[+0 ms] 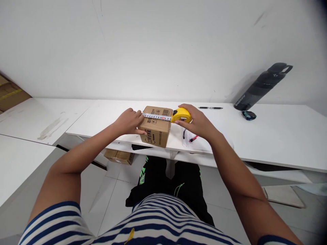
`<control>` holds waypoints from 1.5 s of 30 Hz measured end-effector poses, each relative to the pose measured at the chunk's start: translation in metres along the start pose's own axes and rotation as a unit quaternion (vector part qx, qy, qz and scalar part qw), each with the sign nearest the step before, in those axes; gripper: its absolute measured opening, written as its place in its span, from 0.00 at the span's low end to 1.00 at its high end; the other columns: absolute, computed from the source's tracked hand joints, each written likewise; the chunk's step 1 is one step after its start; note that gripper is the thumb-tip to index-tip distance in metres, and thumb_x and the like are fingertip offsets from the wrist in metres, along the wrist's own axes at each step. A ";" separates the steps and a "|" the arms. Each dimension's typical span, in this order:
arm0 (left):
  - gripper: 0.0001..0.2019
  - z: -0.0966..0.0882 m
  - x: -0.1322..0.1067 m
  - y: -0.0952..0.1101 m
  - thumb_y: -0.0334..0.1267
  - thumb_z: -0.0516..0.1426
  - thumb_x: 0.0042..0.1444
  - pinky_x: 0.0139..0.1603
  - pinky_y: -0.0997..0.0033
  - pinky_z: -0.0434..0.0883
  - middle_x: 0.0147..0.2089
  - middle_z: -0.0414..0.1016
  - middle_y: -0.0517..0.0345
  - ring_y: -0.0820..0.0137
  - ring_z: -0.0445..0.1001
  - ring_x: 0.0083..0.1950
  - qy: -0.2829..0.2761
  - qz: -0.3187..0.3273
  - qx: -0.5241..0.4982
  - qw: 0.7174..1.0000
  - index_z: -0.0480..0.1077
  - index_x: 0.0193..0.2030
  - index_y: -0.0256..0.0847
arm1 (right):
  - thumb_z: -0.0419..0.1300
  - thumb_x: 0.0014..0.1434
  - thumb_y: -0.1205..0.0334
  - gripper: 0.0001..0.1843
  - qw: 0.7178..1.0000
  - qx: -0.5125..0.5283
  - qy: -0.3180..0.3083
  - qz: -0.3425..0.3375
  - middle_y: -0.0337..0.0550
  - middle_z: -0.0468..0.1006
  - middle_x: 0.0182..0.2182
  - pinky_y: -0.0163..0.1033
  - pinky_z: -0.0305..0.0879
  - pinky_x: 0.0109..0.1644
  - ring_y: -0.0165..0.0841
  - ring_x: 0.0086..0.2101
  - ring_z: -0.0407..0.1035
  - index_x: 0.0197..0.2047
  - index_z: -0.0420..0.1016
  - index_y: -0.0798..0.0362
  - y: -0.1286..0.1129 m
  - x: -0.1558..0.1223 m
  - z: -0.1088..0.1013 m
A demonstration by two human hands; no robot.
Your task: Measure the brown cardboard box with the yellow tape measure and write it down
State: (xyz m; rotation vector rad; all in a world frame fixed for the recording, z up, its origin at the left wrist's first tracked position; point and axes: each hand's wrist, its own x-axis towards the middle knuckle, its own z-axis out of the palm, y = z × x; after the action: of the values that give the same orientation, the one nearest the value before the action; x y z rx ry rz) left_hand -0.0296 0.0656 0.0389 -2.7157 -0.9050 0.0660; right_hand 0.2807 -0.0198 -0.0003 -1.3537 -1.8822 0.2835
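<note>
A small brown cardboard box (160, 136) with black print stands at the front edge of the white desk. Across its top lies the extended blade (155, 117) of a tape measure, numbers facing up. My right hand (198, 120) is wrapped round the yellow tape measure (184, 114) at the box's right edge. On the left side, my left hand (130, 121) has its curled fingers at the blade's end and its thumb against the box's front. The blade's very tip is hidden by those fingers.
Right of the box are a paper sheet (200, 144) with a red pen (193, 139), and a black pen (211, 108) near the wall. A dark bottle (260, 88) stands farther right beside a dark wristwatch-like object (249, 115). Under the desk sits another carton (119, 156).
</note>
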 end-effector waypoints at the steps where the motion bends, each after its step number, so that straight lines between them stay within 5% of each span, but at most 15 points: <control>1: 0.38 -0.001 0.000 0.001 0.75 0.55 0.52 0.50 0.52 0.66 0.47 0.77 0.38 0.51 0.78 0.42 -0.004 0.001 0.015 1.000 0.76 0.47 0.39 | 0.64 0.60 0.46 0.31 1.000 -0.004 0.002 -0.002 0.53 0.73 0.61 0.59 0.68 0.61 0.51 0.59 0.69 0.63 0.67 0.46 0.000 0.000 0.001; 8: 0.39 -0.010 -0.003 0.005 0.72 0.50 0.59 0.45 0.55 0.66 0.50 0.77 0.37 0.54 0.78 0.40 -0.033 0.027 0.114 0.993 0.74 0.51 0.32 | 0.63 0.60 0.45 0.32 1.000 -0.005 0.007 0.008 0.54 0.72 0.61 0.60 0.69 0.60 0.52 0.58 0.70 0.65 0.65 0.47 0.001 -0.003 0.004; 14: 0.41 -0.005 -0.011 0.012 0.73 0.52 0.58 0.47 0.58 0.68 0.61 0.75 0.37 0.52 0.79 0.48 -0.021 -0.041 0.097 0.994 0.70 0.59 0.35 | 0.63 0.61 0.47 0.30 0.999 -0.011 0.030 -0.021 0.52 0.75 0.58 0.58 0.71 0.57 0.50 0.55 0.72 0.64 0.66 0.45 0.003 -0.003 0.004; 17: 0.47 0.007 -0.022 0.020 0.72 0.52 0.58 0.51 0.55 0.69 0.70 0.67 0.32 0.49 0.78 0.54 0.044 -0.102 0.082 0.990 0.61 0.70 0.33 | 0.62 0.63 0.47 0.27 0.997 -0.017 0.048 -0.065 0.51 0.76 0.55 0.55 0.72 0.53 0.48 0.51 0.74 0.63 0.67 0.45 -0.004 -0.002 0.010; 20: 0.55 0.019 -0.035 0.027 0.74 0.52 0.56 0.57 0.50 0.69 0.75 0.56 0.23 0.42 0.72 0.64 0.202 -0.139 0.072 0.967 0.47 0.76 0.29 | 0.62 0.63 0.44 0.28 0.991 -0.022 0.091 -0.097 0.50 0.77 0.52 0.53 0.73 0.50 0.47 0.48 0.75 0.62 0.67 0.46 -0.012 0.003 0.021; 24: 0.60 0.025 -0.053 0.048 0.72 0.56 0.53 0.65 0.47 0.66 0.78 0.48 0.25 0.41 0.57 0.76 0.421 -0.117 0.003 0.899 0.36 0.79 0.36 | 0.61 0.63 0.42 0.28 0.976 -0.025 0.182 -0.117 0.50 0.78 0.50 0.54 0.73 0.50 0.47 0.47 0.74 0.61 0.66 0.45 -0.015 0.009 0.035; 28: 0.53 0.030 -0.056 0.101 0.68 0.59 0.56 0.66 0.46 0.68 0.78 0.50 0.35 0.46 0.61 0.74 0.481 -0.080 -0.209 0.848 0.40 0.79 0.47 | 0.64 0.61 0.41 0.31 0.934 0.041 0.348 -0.071 0.50 0.74 0.52 0.52 0.73 0.53 0.46 0.49 0.73 0.62 0.64 0.43 -0.023 -0.016 0.049; 32: 0.47 0.057 -0.041 0.174 0.71 0.55 0.57 0.62 0.51 0.74 0.74 0.60 0.39 0.51 0.68 0.70 0.337 -0.031 -0.594 0.729 0.51 0.76 0.48 | 0.52 0.69 0.40 0.31 0.882 0.087 0.464 0.006 0.52 0.68 0.55 0.50 0.72 0.52 0.44 0.50 0.71 0.69 0.55 0.43 -0.046 -0.086 0.088; 35: 0.40 0.089 -0.029 0.217 0.70 0.56 0.57 0.62 0.52 0.74 0.65 0.73 0.41 0.52 0.73 0.65 0.222 -0.058 -0.758 0.611 0.66 0.67 0.43 | 0.41 0.72 0.40 0.32 0.939 0.088 0.330 -0.048 0.52 0.68 0.58 0.53 0.71 0.55 0.44 0.53 0.70 0.74 0.48 0.41 -0.049 -0.135 0.110; 37: 0.35 0.108 -0.023 0.229 0.69 0.55 0.58 0.56 0.52 0.78 0.53 0.81 0.43 0.56 0.80 0.54 0.196 -0.106 -0.796 0.562 0.73 0.57 0.41 | 0.33 0.72 0.39 0.33 0.968 0.022 0.243 -0.064 0.53 0.67 0.62 0.57 0.67 0.59 0.47 0.59 0.67 0.73 0.54 0.40 -0.032 -0.151 0.101; 39: 0.32 0.119 -0.016 0.228 0.69 0.57 0.57 0.47 0.54 0.80 0.44 0.83 0.46 0.58 0.82 0.43 0.171 -0.114 -0.775 0.598 0.76 0.49 0.40 | 0.28 0.72 0.40 0.36 0.977 -0.091 0.191 -0.020 0.54 0.69 0.62 0.59 0.63 0.60 0.50 0.60 0.66 0.67 0.66 0.41 0.001 -0.147 0.073; 41: 0.29 0.121 -0.006 0.220 0.66 0.62 0.53 0.48 0.53 0.79 0.42 0.84 0.47 0.56 0.82 0.45 0.164 -0.080 -0.670 0.719 0.77 0.44 0.40 | 0.35 0.73 0.45 0.32 0.974 -0.195 0.076 0.084 0.57 0.79 0.51 0.54 0.65 0.54 0.49 0.51 0.72 0.67 0.68 0.48 0.042 -0.127 0.036; 43: 0.26 0.120 0.009 0.212 0.64 0.66 0.50 0.57 0.49 0.76 0.49 0.84 0.46 0.52 0.80 0.55 0.178 -0.009 -0.503 0.846 0.77 0.41 0.41 | 0.40 0.73 0.54 0.32 0.938 -0.271 -0.061 0.207 0.58 0.82 0.43 0.49 0.65 0.44 0.47 0.41 0.75 0.75 0.52 0.57 0.083 -0.100 0.006; 45: 0.25 0.121 0.028 0.207 0.63 0.65 0.51 0.65 0.47 0.70 0.59 0.80 0.45 0.50 0.74 0.64 0.194 0.066 -0.344 0.916 0.77 0.38 0.42 | 0.44 0.71 0.62 0.32 0.898 -0.332 -0.173 0.230 0.62 0.82 0.47 0.45 0.63 0.39 0.45 0.36 0.75 0.76 0.48 0.57 0.115 -0.075 -0.013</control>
State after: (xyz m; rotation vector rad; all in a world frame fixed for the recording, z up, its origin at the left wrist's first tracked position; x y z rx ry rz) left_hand 0.0972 -0.0468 -0.1327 -3.2188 -0.7087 -0.8974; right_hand 0.3799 -0.0422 -0.0940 -2.3576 -2.0092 0.1131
